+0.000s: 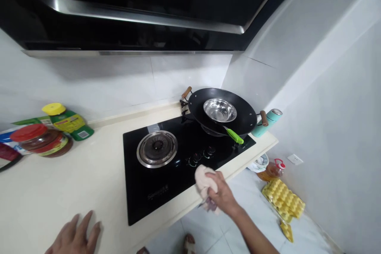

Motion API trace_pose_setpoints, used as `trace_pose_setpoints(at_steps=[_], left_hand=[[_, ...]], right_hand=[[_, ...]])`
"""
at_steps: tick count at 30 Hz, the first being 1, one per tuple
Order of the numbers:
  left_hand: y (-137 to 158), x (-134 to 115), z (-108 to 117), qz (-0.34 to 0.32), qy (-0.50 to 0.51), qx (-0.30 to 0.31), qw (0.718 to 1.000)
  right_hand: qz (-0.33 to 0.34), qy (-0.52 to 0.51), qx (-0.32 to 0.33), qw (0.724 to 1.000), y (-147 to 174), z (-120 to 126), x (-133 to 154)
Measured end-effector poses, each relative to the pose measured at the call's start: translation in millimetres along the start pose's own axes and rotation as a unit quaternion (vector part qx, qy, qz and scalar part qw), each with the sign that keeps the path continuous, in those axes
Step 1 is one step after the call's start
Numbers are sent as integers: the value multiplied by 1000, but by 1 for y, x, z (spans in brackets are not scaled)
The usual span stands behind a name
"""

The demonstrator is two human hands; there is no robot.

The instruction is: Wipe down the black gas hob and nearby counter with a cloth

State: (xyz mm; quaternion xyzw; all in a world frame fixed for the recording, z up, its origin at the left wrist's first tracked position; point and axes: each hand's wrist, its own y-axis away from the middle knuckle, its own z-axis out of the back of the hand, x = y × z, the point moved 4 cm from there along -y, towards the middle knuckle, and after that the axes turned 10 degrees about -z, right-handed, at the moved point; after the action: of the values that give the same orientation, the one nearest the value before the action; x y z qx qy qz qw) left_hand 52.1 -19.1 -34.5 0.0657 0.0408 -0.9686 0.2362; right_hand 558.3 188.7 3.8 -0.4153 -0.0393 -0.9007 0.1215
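Your right hand (222, 193) pinches a bunched pale cloth (204, 178) between thumb and fingers at the front edge of the black cooktop (174, 182).

Your left hand (74, 237), fingers spread, is over the counter (101, 174) left of the cooktop; whether it touches cannot be told. On the cooktop, control knobs (195, 158) sit just beyond the cloth, with a round burner (157, 145) to their left and, at right rear, a wok (246, 116) holding a steel bowl (220, 110); a green handle (235, 135) crosses its rim. Left of the cooktop are a red-lidded jar (43, 143) and a yellow-capped bottle (70, 123); right, a turquoise flask (263, 127).
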Motion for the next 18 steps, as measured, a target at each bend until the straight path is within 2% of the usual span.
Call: trace_pose_setpoints(at_steps=[2,5,7,9,11,13,15,18], left_hand=[[1,-6,5,-3,0,-6,1000],[3,-17,15,6,7,-6,1000],[4,-25,22,10,12,-5,1000],[4,-32,28,10,16,-9,1000],[4,-35,30,11,16,-11,1000],[5,-35,29,9,9,-14,1000],[6,-34,26,8,-1,-18,1000],[8,-33,22,6,-8,-16,1000]], right_hand=[[-20,-2,-31,999,-14,42,-20],[-80,71,-88,990,-46,110,-60],[-166,134,-111,971,-67,140,-87],[-276,196,-122,933,-80,151,-107],[-345,245,-139,895,-85,145,-113],[-360,279,-157,876,-83,127,-106],[-341,307,-160,874,-73,101,-90],[-286,349,-122,884,-46,50,-56]])
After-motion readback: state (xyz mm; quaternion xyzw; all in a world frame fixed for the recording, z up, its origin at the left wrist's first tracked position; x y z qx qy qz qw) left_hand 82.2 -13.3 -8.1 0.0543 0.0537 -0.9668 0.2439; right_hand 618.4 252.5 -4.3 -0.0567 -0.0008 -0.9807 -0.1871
